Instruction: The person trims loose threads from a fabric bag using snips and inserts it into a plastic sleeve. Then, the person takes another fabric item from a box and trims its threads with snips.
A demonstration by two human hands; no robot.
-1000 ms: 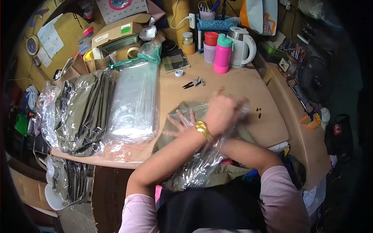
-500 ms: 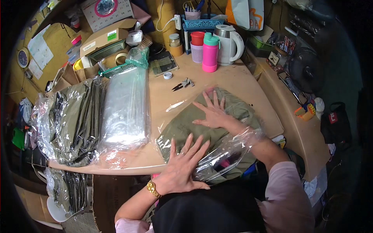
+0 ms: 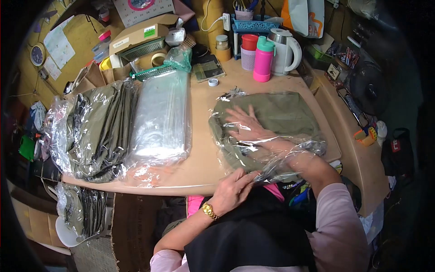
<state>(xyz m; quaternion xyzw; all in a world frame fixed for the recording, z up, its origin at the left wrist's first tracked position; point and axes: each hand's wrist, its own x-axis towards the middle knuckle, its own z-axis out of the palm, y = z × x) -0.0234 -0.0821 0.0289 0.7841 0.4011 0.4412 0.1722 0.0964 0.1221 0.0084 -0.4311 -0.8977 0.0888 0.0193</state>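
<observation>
An olive-green folded cloth item (image 3: 285, 109), perhaps a garment, lies inside a clear plastic bag (image 3: 312, 147) at the table's front. My right hand (image 3: 247, 126) reaches into the bag, with fingers spread flat over the cloth; the film wraps around my wrist and forearm. Down at the bag's near edge, my left hand (image 3: 233, 190), below a gold watch (image 3: 210, 210), is closed in a pinch on the film. A flat stack of clear plastic bags (image 3: 158, 118) lies left of it, beside a pile of bagged olive items (image 3: 102, 131).
A pink bottle (image 3: 263, 59), a kettle (image 3: 285, 52) and a red-lidded cup (image 3: 248, 43) stand at the back right. A tape roll (image 3: 213, 82) lies mid-table. Baskets and a cardboard box (image 3: 142, 34) fill the back left. More bagged items (image 3: 81, 213) rest on a chair below.
The bagged cloth has turned and straightened, and covers the spot of the black snips. My left hand has gone from lying flat on it to pinching the near edge. The view shifted slightly.
</observation>
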